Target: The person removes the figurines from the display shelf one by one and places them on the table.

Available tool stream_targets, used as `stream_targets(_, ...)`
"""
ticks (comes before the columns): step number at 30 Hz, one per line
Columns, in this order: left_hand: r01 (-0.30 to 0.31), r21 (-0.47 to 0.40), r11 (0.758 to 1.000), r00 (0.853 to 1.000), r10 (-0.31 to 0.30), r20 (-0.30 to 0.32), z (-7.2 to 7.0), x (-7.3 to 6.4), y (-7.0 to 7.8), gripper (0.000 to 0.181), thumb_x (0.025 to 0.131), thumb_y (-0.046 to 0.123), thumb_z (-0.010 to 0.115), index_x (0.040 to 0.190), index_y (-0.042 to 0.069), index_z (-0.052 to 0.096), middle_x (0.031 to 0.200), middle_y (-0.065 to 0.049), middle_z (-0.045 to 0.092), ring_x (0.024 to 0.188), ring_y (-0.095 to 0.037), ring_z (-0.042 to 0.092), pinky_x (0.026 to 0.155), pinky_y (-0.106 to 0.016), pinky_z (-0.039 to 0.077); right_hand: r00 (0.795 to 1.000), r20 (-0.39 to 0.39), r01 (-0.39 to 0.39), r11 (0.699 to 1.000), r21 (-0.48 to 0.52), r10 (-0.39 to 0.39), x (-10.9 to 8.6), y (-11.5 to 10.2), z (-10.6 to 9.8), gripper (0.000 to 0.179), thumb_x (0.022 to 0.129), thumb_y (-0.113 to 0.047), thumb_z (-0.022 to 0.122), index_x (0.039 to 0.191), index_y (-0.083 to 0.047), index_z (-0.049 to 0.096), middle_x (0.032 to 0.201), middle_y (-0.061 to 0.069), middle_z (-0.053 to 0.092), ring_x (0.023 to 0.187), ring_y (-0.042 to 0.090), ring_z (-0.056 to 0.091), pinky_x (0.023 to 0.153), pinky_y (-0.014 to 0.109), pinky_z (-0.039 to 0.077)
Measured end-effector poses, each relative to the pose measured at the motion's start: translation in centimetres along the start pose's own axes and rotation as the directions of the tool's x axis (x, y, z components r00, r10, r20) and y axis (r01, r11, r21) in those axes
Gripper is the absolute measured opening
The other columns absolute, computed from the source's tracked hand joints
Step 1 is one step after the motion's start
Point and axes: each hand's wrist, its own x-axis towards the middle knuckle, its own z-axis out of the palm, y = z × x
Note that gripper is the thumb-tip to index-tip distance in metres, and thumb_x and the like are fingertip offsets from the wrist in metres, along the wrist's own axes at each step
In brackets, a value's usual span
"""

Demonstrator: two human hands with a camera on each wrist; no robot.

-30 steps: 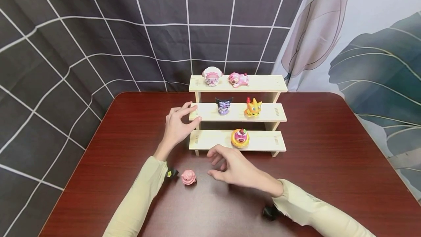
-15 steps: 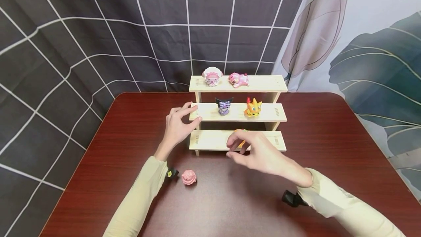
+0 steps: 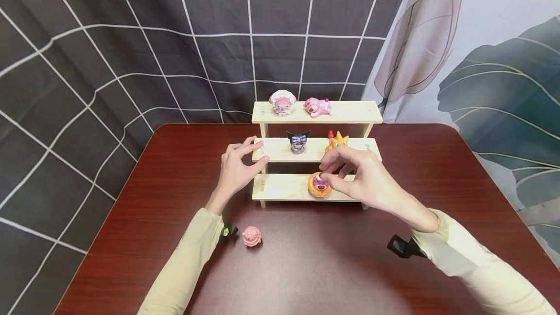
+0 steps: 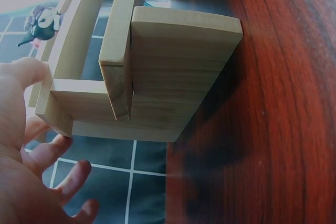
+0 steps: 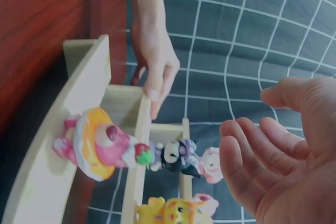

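Pinching the 3-tier shelf (image 3: 350, 112) with the left hand (image 3: 236, 169) and poising the unladen, loosely curved right hand (image 3: 368, 180) near the ring-wearing pink figurine (image 3: 318, 188) on the bottom board (image 3: 280, 187), possibly risking a topple from an accidental low nudge

A pink figurine (image 3: 318, 189) (orange-ringed) sits lowest on the tiered wooden rack (image 3: 316, 147).

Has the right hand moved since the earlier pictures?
Yes. In the head view, against the three-tier wooden shelf, the right hand has moved rightward and up, toward its right end.
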Motion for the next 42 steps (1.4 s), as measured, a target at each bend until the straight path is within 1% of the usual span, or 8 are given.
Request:
stream_targets(5,-0.016,0.002,1.0,1.0,0.016,-0.007,-0.1,0.0,0.0,0.042,0.081,0.028,0.082,0.121,0.016,0.075,0.134,-0.006,0.063,0.105,-0.029,0.054,0.089,-0.052,0.036,0.999,-0.037,0.013,1.0,-0.021,-0.014,0.5,0.2,-0.9,0.031,0.075,0.011,0.08,0.098,-0.005,0.068,0.09,-0.005,0.068,0.079,0.011,0.067,0.06,0.024,0.052)
stream_targets(11,-0.02,-0.007,1.0,1.0,0.02,-0.008,-0.1,-0.1,0.1,0.043,0.081,0.029,0.082,0.12,0.015,0.075,0.133,-0.007,0.063,0.105,-0.031,0.054,0.09,-0.053,0.035,0.997,-0.068,-0.033,0.997,-0.066,0.028,0.9,0.5,-1.8,0.03,0.078,0.009,0.078,0.101,-0.006,0.069,0.09,-0.005,0.07,0.08,0.01,0.066,0.062,0.024,0.051)
stream_targets(17,-0.017,-0.006,1.0,1.0,0.017,-0.011,-0.1,-0.1,0.1,0.042,0.08,0.028,0.082,0.12,0.015,0.076,0.133,-0.007,0.063,0.105,-0.031,0.055,0.09,-0.052,0.035,0.995,-0.097,-0.047,0.996,-0.077,0.039,1.4,0.9,-2.5,0.027,0.08,0.008,0.077,0.101,-0.005,0.069,0.09,-0.005,0.071,0.08,0.009,0.066,0.062,0.022,0.05)
stream_targets(20,-0.019,-0.002,1.0,1.0,0.019,-0.013,-0.1,-0.1,0.1,0.042,0.08,0.029,0.082,0.119,0.015,0.076,0.133,-0.006,0.064,0.105,-0.031,0.055,0.09,-0.052,0.035,0.993,-0.114,-0.055,0.994,-0.093,0.044,1.6,1.0,-2.8,0.026,0.08,0.007,0.077,0.102,-0.004,0.069,0.09,-0.003,0.072,0.08,0.008,0.066,0.062,0.021,0.05)
stream_targets(24,-0.017,0.0,1.0,1.0,0.017,-0.012,-0.1,-0.1,0.1,0.042,0.081,0.029,0.082,0.12,0.015,0.076,0.133,-0.006,0.064,0.105,-0.031,0.055,0.09,-0.052,0.036,0.989,-0.125,-0.091,0.988,-0.123,0.075,1.9,1.2,-3.3,0.025,0.081,0.005,0.077,0.103,-0.004,0.069,0.092,0.001,0.072,0.081,0.007,0.065,0.064,0.02,0.05)
stream_targets(28,-0.013,-0.005,1.0,1.0,0.013,-0.011,-0.2,-0.1,0.2,0.042,0.081,0.028,0.082,0.12,0.015,0.076,0.133,-0.006,0.064,0.105,-0.03,0.055,0.09,-0.052,0.036,0.985,-0.139,-0.119,0.986,-0.117,0.103,2.2,1.6,-3.7,0.024,0.083,0.004,0.077,0.104,-0.003,0.069,0.093,0.003,0.072,0.082,0.006,0.065,0.066,0.02,0.05)
stream_targets(36,-0.018,-0.007,1.0,1.0,0.018,-0.017,-0.1,-0.1,0.3,0.041,0.081,0.027,0.082,0.12,0.015,0.076,0.133,-0.006,0.064,0.105,-0.03,0.055,0.09,-0.052,0.036,0.98,-0.172,-0.119,0.988,-0.098,0.1,3.2,2.4,-4.4,0.025,0.082,0.005,0.077,0.105,-0.001,0.069,0.092,0.006,0.071,0.079,0.006,0.063,0.066,0.018,0.049)
stream_targets(42,-0.023,-0.01,1.0,1.0,0.023,-0.019,-0.1,-0.1,0.1,0.041,0.081,0.028,0.081,0.12,0.015,0.076,0.133,-0.006,0.064,0.105,-0.029,0.055,0.09,-0.052,0.036,0.973,-0.18,-0.156,0.986,-0.062,0.143,3.7,3.1,-4.8,0.027,0.083,0.005,0.077,0.108,0.003,0.067,0.098,0.014,0.069,0.083,0.004,0.064,0.073,0.015,0.05)
